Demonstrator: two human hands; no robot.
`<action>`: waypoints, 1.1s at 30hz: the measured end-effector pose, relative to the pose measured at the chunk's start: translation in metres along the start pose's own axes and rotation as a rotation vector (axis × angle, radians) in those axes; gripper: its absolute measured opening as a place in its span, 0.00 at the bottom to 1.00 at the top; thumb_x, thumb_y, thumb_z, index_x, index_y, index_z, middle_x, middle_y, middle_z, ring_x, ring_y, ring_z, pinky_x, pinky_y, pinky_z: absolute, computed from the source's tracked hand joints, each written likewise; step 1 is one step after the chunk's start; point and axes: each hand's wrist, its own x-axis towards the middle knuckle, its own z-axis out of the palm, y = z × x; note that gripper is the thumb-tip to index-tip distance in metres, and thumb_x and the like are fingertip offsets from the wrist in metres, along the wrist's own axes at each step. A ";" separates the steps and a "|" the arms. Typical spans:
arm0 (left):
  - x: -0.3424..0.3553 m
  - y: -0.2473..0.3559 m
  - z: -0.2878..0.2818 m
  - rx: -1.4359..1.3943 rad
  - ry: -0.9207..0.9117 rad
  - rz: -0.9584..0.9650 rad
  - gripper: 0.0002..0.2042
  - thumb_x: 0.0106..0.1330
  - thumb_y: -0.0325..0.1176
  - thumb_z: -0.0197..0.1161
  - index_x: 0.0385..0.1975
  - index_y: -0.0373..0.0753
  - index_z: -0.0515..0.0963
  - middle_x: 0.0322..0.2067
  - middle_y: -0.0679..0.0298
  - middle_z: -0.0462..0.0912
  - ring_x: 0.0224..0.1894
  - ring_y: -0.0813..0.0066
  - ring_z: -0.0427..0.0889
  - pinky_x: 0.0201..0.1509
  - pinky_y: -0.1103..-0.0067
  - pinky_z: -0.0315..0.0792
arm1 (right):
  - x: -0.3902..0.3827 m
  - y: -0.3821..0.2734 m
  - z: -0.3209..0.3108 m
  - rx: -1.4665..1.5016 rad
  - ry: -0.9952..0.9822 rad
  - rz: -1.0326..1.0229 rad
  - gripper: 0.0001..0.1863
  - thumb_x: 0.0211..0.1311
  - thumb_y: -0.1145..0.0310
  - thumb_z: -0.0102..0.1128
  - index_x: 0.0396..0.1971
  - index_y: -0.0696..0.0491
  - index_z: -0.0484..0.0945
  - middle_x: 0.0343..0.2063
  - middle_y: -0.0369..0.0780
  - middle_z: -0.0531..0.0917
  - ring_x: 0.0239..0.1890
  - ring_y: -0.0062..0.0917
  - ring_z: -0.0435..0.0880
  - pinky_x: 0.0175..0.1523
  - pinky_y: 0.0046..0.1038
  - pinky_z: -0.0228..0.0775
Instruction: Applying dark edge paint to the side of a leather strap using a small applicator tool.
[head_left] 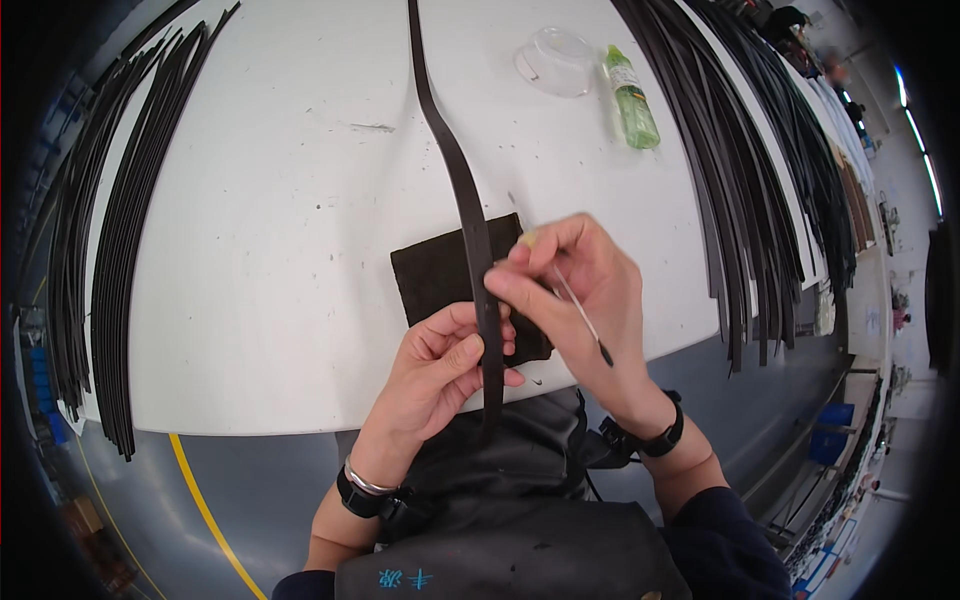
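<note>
A long dark brown belt strap [462, 185] runs from the far edge of the table toward me, its near end hanging over the table's front edge. My left hand [440, 365] is closed on the strap near that end, thumb in front and fingers behind. Beside it, my right hand [580, 290] holds a thin stick with a dark tip [585, 318], which slants across the palm. Something small and yellowish shows at its fingers, too blurred to name. The right thumb and fingertips are at the strap's right edge. Under the strap lies a dark square pad [425, 270].
A clear round plastic container [562, 60] and a green bottle [632, 105] lie on the white table [260, 220] at the far right. Bundles of dark straps line the left side [150, 220] and the right side [735, 190].
</note>
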 end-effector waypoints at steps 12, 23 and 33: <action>0.000 -0.004 -0.004 0.026 -0.010 -0.022 0.12 0.68 0.25 0.55 0.50 0.32 0.73 0.42 0.58 0.79 0.45 0.71 0.80 0.50 0.65 0.80 | 0.012 -0.007 -0.019 -0.347 0.130 -0.361 0.13 0.71 0.72 0.47 0.48 0.62 0.73 0.40 0.42 0.82 0.37 0.21 0.81 0.50 0.22 0.70; -0.002 -0.001 -0.002 0.050 0.002 0.007 0.10 0.66 0.28 0.59 0.44 0.33 0.72 0.42 0.59 0.76 0.43 0.71 0.78 0.41 0.72 0.80 | 0.003 0.005 -0.069 -0.974 0.096 -0.640 0.06 0.60 0.75 0.60 0.24 0.59 0.78 0.21 0.37 0.79 0.27 0.32 0.74 0.29 0.28 0.66; -0.001 -0.002 0.000 0.046 0.027 -0.003 0.09 0.66 0.28 0.59 0.43 0.33 0.73 0.41 0.59 0.76 0.42 0.72 0.78 0.42 0.72 0.80 | 0.008 0.026 -0.074 -1.040 0.092 -0.651 0.08 0.55 0.76 0.63 0.19 0.58 0.75 0.22 0.37 0.79 0.28 0.32 0.73 0.30 0.30 0.66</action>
